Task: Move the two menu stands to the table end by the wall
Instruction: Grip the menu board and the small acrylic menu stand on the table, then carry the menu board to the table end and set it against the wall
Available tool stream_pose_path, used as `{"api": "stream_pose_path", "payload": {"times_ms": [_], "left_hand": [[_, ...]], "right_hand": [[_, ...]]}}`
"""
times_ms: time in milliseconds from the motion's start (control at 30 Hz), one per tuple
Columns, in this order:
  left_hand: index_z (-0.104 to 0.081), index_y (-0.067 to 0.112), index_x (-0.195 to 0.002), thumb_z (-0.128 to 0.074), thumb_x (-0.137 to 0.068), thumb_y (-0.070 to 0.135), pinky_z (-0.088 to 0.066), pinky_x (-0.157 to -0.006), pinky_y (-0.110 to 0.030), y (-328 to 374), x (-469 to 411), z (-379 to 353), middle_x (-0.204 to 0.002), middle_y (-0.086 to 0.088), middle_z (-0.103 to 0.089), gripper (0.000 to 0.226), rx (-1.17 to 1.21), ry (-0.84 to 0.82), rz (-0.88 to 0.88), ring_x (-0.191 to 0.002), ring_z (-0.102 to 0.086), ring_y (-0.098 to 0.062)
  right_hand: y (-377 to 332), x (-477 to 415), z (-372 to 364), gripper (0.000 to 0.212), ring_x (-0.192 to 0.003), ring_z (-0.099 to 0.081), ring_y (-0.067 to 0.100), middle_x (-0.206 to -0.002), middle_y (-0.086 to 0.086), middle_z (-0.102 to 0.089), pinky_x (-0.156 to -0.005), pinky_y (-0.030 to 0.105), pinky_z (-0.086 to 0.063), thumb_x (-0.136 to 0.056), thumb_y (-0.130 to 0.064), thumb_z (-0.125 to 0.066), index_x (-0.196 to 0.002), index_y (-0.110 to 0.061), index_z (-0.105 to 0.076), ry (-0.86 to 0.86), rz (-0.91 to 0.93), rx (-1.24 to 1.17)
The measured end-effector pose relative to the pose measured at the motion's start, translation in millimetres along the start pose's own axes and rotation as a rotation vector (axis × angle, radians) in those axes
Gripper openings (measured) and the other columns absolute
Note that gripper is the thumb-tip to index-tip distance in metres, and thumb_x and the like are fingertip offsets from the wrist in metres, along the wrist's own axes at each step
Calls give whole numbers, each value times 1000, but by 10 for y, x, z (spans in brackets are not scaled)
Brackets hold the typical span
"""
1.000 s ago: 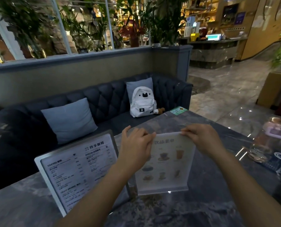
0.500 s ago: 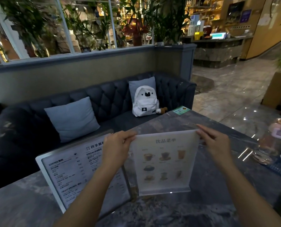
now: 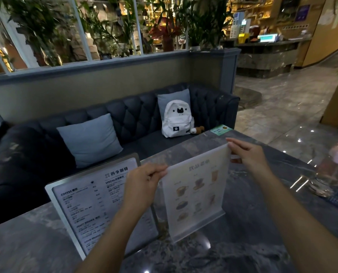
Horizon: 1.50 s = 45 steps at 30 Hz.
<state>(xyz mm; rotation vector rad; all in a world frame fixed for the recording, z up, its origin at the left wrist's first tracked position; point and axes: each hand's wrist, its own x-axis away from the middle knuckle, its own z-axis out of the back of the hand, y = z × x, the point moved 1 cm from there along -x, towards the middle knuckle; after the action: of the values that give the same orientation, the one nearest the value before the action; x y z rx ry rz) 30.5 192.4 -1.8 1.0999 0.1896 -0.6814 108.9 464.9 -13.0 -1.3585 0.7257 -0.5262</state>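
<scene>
Your left hand point(image 3: 144, 182) and right hand point(image 3: 249, 154) pinch the top corners of the tilted drinks menu stand point(image 3: 198, 194) on the marble table point(image 3: 252, 223), your left forearm hiding part of the grey-framed menu stand point(image 3: 89, 201) beside it, headed "COFFEE"; finer print is illegible.

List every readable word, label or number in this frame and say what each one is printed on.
"COFFEE": text menu stand, left column heading.
"SPECIAL": same stand, right column heading.
"FRUIT DRINKS": same stand, lower left.
"四季咖啡": same stand, top title.
"饮品菜单": picture menu stand, held at its top corners by the left hand and right hand; faint.
Item lines, prices, drink captions: too small.
Green card at the table edge: blurred.
</scene>
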Motion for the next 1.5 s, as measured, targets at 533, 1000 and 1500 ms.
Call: {"api": "stream_pose_path", "payload": {"times_ms": [533,1000,1500], "left_hand": [[-69,32,-84,-59,-84,33,-45,-69,-15,-17,-9,291,-83,15,-68,10,-34,-53,2,-80,-59,2],[-69,14,-91,-64,-82,20,-49,-78,-39,-521,-69,1536,-87,1,-63,12,-450,214,38,-85,-58,-21],[-57,14,-113,-59,-85,24,-45,-78,-33,-1076,177,1894,-96,-5,-59,30,-410,209,287,-87,-55,-19]], "right_hand": [[-312,-23,-36,31,-91,-59,19,-103,10,-67,-77,30,-44,-82,-24,-63,-108,-8,-65,8,214,358],[-917,172,-1211,31,-96,-57,28,-107,9,-64,-89,49,-44,-85,-35,-56,-109,-15,-62,-283,485,864],[-824,474,-2499,42,-111,-52,26,-128,8,-53,-88,38,-45,-86,-34,-52,-124,-17,-48,-717,339,1188]]}}
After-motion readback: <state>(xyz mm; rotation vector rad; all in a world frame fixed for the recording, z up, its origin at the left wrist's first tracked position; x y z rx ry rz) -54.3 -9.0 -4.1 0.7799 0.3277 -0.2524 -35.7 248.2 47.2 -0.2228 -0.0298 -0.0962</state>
